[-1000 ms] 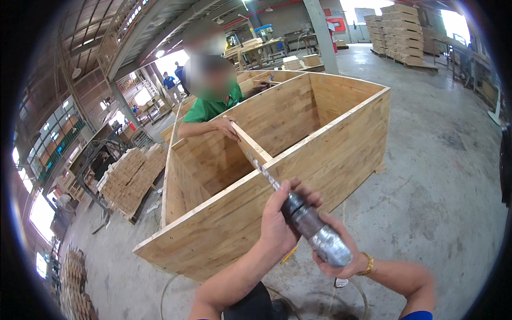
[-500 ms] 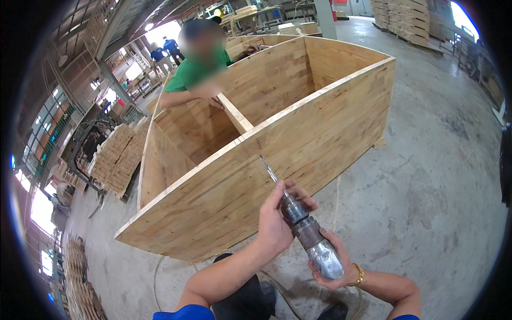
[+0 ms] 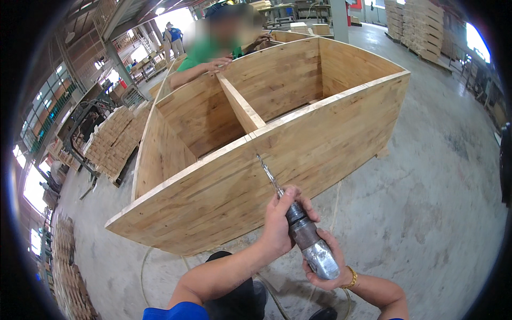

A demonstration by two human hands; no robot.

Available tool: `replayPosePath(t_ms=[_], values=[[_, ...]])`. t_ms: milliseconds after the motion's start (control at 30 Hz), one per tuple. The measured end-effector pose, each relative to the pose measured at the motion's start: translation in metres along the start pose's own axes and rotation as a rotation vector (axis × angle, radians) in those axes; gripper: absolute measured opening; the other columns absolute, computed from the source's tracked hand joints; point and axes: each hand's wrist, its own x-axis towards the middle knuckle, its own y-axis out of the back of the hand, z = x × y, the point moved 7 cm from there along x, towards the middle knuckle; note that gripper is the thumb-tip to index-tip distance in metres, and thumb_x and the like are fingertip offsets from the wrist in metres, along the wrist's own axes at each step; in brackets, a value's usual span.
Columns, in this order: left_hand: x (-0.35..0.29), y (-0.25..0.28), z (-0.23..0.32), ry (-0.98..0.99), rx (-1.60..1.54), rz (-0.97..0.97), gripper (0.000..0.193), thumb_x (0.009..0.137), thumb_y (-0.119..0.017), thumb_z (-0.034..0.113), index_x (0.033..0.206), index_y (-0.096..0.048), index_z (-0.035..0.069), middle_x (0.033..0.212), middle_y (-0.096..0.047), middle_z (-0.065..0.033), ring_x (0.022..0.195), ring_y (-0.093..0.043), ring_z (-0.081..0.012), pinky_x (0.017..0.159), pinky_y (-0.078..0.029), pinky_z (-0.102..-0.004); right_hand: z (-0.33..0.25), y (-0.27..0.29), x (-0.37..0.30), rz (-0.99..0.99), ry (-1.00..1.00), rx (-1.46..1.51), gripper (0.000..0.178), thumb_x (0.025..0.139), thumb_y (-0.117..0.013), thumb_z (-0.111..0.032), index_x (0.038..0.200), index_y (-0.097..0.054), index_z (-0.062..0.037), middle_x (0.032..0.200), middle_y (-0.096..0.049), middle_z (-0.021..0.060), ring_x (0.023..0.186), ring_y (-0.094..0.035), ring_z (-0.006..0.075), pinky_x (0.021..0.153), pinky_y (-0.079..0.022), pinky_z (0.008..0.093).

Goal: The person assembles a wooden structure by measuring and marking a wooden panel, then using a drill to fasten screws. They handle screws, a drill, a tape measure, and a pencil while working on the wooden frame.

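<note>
A metal power drill is held in both hands, its long bit pointing up and away from me. My left hand is wrapped round the front of the drill near the chuck. Around the rear body, my right hand is closed, with a gold bracelet on that wrist. The bit's tip overlaps the upper part of the near side panel of a large wooden box frame, just below the divider's end; whether it touches the wood I cannot tell. A wooden divider crosses the inside of the frame.
A co-worker in green leans over the frame's far side, hands at its edge. Stacked wooden pieces stand at left, more stacks at far right. A thin hose lies on the concrete floor.
My view has shifted slightly, and the drill has turned a little in it. The co-worker has moved right along the far side, one hand now higher on the frame's edge.
</note>
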Motion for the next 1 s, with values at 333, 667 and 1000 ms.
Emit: replayPosePath(t_ms=[333,667,1000], values=[[0.002,-0.002,0.010,-0.002,0.025,0.076,0.017,0.088,-0.053,0.021,0.093,-0.042,0.009,0.068,-0.052,-0.0079,0.054,-0.055,-0.0201,0.049,-0.049,-0.0351,0.013,-0.006,0.003,0.015,-0.028,0.178,0.098,0.067,-0.067,0.001,0.139,-0.003,-0.0196,0.103,-0.047,0.0152,0.071,-0.056,0.0190,0.058,-0.048,0.0299],[0.001,-0.001,0.008,0.013,-0.002,0.096,0.018,0.087,-0.055,0.019,0.092,-0.043,0.007,0.066,-0.053,-0.0077,0.053,-0.055,-0.0189,0.050,-0.049,-0.0337,0.012,-0.006,0.001,0.107,-0.055,0.308,0.092,0.066,-0.060,0.006,0.139,-0.006,-0.0077,0.095,-0.050,0.0128,0.072,-0.056,0.0162,0.063,-0.046,0.0292],[0.002,-0.002,0.007,0.016,-0.006,0.083,0.018,0.086,-0.055,0.019,0.092,-0.043,0.007,0.066,-0.053,-0.0075,0.052,-0.055,-0.0186,0.049,-0.049,-0.0338,0.016,-0.006,0.001,0.081,-0.018,0.283,0.094,0.068,-0.063,0.001,0.139,-0.004,-0.0143,0.100,-0.048,0.0154,0.071,-0.056,0.0184,0.059,-0.046,0.0298]])
